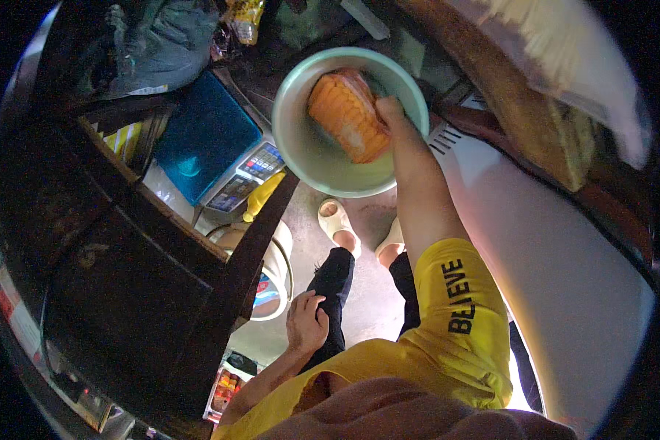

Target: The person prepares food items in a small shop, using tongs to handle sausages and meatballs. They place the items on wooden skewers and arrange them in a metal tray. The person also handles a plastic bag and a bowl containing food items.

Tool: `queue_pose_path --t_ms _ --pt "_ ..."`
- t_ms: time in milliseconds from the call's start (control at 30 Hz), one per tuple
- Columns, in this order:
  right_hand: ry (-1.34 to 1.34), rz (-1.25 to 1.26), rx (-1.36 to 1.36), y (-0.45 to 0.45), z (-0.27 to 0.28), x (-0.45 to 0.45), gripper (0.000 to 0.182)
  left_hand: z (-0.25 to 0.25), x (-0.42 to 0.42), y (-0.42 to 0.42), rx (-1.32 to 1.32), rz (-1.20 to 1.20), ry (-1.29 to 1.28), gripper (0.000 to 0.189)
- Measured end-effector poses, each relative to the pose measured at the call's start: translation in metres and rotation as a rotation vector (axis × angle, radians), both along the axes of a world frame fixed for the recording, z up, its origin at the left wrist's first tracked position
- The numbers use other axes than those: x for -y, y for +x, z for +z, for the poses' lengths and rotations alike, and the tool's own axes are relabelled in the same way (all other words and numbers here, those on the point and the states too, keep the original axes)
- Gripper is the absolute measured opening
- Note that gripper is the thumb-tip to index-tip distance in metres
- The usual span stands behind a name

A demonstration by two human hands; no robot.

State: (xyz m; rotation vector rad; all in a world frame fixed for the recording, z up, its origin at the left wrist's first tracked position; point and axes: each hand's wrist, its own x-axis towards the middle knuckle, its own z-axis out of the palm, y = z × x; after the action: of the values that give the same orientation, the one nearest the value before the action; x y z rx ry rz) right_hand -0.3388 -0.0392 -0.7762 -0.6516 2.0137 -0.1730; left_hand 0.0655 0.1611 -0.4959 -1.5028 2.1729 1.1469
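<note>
In front of me is a wide pale green basin (352, 184), with a little liquid that seems to lie at its bottom. An orange, ridged bundle (346, 115) with a paler patch rests tilted inside; its exact kind is unclear. My right hand (390, 113) reaches over the basin's near right rim and grips the bundle's right side, its fingertips mostly hidden. Down beside my left thigh hangs my left hand (308, 324), holding nothing, fingers loosely bent.
Left of the basin stands a digital scale (212, 137) with a blue pan and keypad. A dark wooden table (132, 264) fills the left. Below are a white bucket (272, 300) and a yellow item (264, 195). A large white appliance-like surface (561, 275) borders my right.
</note>
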Motion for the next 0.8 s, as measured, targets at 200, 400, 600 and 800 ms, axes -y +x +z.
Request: queue_pose_path --t_ms 200,400,600,800 --pt "-0.38 -0.345 -0.359 0.075 0.069 -0.029 0.037 0.006 -0.016 0.005 0.074 -0.056 0.016 0.025" --pt "-0.528 -0.493 -0.144 0.192 0.193 -0.147 0.043 0.017 -0.051 0.006 0.066 -0.149 -0.101 0.026" --pt "-0.376 -0.169 0.225 0.192 0.377 -0.275 0.025 0.074 -0.061 0.006 -0.025 -0.294 -0.069 0.049" --pt "-0.305 -0.159 0.074 0.176 0.473 -0.402 0.021 0.125 -0.013 0.008 -0.06 -0.467 0.195 0.048"
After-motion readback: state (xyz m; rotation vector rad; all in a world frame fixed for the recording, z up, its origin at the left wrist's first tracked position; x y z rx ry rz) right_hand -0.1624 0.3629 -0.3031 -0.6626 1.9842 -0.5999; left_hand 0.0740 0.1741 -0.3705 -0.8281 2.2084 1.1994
